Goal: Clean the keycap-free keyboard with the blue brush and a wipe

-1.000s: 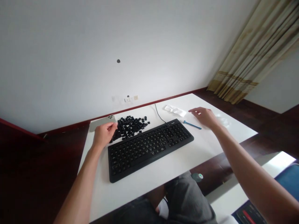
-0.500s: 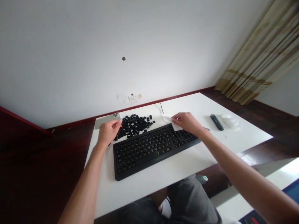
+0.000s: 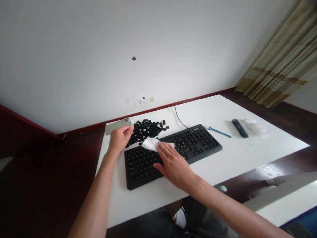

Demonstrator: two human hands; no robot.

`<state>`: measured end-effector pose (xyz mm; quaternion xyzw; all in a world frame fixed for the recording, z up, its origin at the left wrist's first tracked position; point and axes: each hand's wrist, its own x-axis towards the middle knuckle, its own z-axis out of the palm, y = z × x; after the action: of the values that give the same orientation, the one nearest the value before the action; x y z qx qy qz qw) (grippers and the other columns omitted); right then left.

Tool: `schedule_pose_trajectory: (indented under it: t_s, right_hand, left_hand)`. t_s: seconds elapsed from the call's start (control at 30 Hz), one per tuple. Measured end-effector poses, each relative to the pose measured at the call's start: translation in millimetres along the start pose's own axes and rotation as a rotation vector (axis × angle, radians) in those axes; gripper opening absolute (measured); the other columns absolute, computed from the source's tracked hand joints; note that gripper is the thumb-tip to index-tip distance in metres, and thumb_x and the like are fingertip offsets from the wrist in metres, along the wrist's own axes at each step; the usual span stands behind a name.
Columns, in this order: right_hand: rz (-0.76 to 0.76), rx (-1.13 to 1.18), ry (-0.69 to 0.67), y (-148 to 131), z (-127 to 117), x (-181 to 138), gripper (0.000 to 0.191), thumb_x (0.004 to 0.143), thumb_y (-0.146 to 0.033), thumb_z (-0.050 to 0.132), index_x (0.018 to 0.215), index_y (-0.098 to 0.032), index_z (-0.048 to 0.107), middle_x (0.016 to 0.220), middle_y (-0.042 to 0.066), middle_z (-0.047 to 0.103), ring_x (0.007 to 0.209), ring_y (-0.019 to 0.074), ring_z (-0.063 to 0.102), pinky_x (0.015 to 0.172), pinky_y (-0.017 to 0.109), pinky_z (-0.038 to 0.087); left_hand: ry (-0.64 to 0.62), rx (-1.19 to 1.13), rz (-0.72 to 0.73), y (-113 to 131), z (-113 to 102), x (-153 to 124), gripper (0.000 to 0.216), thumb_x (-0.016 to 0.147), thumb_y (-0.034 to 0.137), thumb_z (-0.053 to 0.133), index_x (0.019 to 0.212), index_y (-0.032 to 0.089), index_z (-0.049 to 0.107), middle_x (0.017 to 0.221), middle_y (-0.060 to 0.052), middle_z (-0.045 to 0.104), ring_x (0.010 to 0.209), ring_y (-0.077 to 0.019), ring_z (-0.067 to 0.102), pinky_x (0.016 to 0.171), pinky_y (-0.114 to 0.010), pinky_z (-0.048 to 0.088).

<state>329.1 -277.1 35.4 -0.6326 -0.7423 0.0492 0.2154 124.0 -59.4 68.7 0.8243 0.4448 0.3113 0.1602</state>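
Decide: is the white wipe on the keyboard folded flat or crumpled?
Crumpled: the white wipe bunches unevenly under the right hand on the keyboard.

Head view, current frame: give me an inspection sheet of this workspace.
Surface: white table.
Job's things: black keyboard; white wipe lying on its keys.
Clutter: loose keycaps, phone, blue brush, black tool, clear wrapper.
Grippers: right hand flat on the wipe; left hand at the keyboard's far left corner.
Cables: keyboard cable runs to the table's far edge.
Surroundings: white wall, wall sockets, curtain.
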Motion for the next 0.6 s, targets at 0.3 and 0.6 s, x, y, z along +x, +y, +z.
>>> schedule_pose_trajectory:
  t_s: [0.3,0.6]
  right_hand:
    - [0.370,-0.119,0.133,99.9,-49.0,-39.1,0.068,0.113,-0.055,0.044,0.156,-0.005,0.061,0.162,0.028,0.056,0.156,0.0443,0.049,0.129,0.071,0.037]
    - [0.138,0.078,0.024,-43.6,11.4,-16.6,0.080,0.105,-0.049,0.068,0.165,-0.001,0.048,0.172,0.029,0.043,0.163,0.0428,0.038,0.132,0.062,0.039]
  left_hand:
    - [0.026,0.017,0.030,5.6,-0.2,-0.2,0.044,0.101,0.048,0.062,0.069,0.019,0.073,0.051,0.002,0.052,0.053,-0.0129,0.047,0.061,-0.030,0.032]
    - [-0.002,0.009,0.021,6.1,0.2,-1.5,0.043,0.101,0.048,0.061,0.074,0.018,0.075,0.055,0.001,0.058,0.056,-0.0135,0.050,0.062,-0.029,0.034]
